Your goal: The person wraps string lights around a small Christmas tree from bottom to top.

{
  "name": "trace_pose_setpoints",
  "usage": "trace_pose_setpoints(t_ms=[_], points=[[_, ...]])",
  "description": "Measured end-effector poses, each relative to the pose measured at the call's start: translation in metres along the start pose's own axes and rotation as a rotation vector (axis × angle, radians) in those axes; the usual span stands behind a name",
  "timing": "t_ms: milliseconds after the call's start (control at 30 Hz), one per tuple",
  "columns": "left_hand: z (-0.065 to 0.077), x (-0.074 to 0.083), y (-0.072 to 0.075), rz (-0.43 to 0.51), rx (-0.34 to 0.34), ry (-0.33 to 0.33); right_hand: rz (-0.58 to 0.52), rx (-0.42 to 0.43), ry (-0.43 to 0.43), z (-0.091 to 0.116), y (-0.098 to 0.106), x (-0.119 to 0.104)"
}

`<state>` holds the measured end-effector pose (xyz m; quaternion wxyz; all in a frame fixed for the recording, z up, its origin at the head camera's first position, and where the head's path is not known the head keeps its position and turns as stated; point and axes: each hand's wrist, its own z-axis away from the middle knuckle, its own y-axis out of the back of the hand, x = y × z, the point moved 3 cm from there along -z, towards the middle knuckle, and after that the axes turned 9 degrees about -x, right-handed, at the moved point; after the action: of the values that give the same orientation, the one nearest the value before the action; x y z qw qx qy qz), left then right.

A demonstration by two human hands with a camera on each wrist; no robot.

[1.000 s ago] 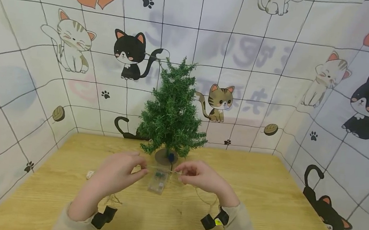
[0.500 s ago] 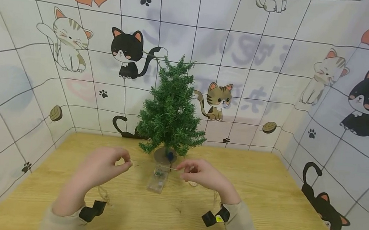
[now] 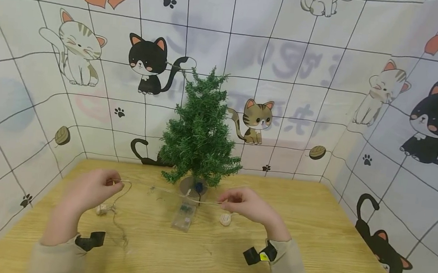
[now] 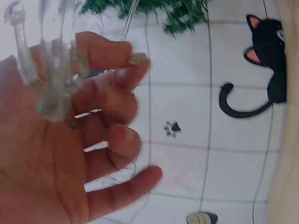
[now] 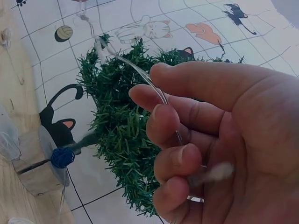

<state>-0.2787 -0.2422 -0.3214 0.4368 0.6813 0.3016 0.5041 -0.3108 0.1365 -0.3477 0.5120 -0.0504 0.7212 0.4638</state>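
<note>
String [image 3: 174, 192] pinched by two hands [image 3: 93, 188] [image 3: 245, 205], one tree [image 3: 202, 130], one box [image 3: 182, 220]

Beige sleeves [image 3: 58, 261]; black wrist-worn blocks [image 3: 97, 239], the right set bearing what seems a yellow label [image 3: 264, 257].

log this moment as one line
left hand: pinches string | right hand: holds string | string: spans between hands | green tree: behind string | clear case: on table

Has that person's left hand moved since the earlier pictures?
Yes. Judged against the green tree in the head view, the left hand has moved leftward, farther from the tree.
</note>
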Motion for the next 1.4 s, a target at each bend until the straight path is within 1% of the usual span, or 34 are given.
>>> trace_pose_setpoints(t_ms=[67, 167, 267, 333, 367, 567, 600, 700, 833, 900, 967, 1067, 1167, 1233, 1300, 1400], points=[[0.001, -0.009, -0.001, 0.002, -0.046, 0.025, 0.004, 0.002, -0.004, 0.000, 0.000, 0.001], [0.000, -0.020, -0.006, 0.003, -0.152, 0.067, 0.009, -0.007, -0.012, -0.001, -0.002, 0.000], [-0.004, -0.030, -0.017, 0.030, -0.258, 0.110, 0.024, -0.020, -0.006, -0.003, -0.007, -0.003], [-0.007, -0.036, -0.026, 0.064, -0.297, 0.118, 0.035, -0.028, -0.001, -0.005, -0.011, -0.004], [-0.008, -0.038, -0.030, 0.096, -0.315, 0.127, 0.041, -0.029, 0.003, -0.005, -0.013, -0.006], [-0.014, -0.048, -0.049, 0.192, -0.385, 0.153, 0.081, -0.016, 0.025, -0.008, -0.022, -0.018], [-0.014, -0.049, -0.051, 0.190, -0.390, 0.147, 0.088, -0.012, 0.032, -0.009, -0.023, -0.020], [-0.015, -0.050, -0.054, 0.202, -0.396, 0.163, 0.102, 0.007, 0.048, -0.011, -0.027, -0.025], [-0.014, -0.048, -0.055, 0.218, -0.400, 0.172, 0.115, 0.031, 0.059, -0.013, -0.031, -0.027], [-0.014, -0.043, -0.053, 0.228, -0.406, 0.136, 0.123, 0.038, 0.060, -0.013, -0.032, -0.028], [-0.013, -0.030, -0.049, 0.226, -0.411, 0.064, 0.129, 0.044, 0.060, -0.013, -0.033, -0.030], [-0.014, 0.000, -0.043, 0.216, -0.413, -0.092, 0.131, 0.058, 0.079, -0.011, -0.035, -0.037], [-0.014, 0.036, -0.044, 0.270, -0.435, -0.255, 0.125, 0.072, 0.120, -0.009, -0.037, -0.043], [-0.015, 0.057, -0.049, 0.341, -0.488, -0.327, 0.107, 0.073, 0.167, -0.008, -0.041, -0.048], [-0.015, 0.075, -0.056, 0.428, -0.568, -0.397, 0.090, 0.067, 0.218, -0.008, -0.044, -0.052], [-0.014, 0.094, -0.063, 0.542, -0.698, -0.488, 0.076, 0.060, 0.286, -0.006, -0.049, -0.058]])
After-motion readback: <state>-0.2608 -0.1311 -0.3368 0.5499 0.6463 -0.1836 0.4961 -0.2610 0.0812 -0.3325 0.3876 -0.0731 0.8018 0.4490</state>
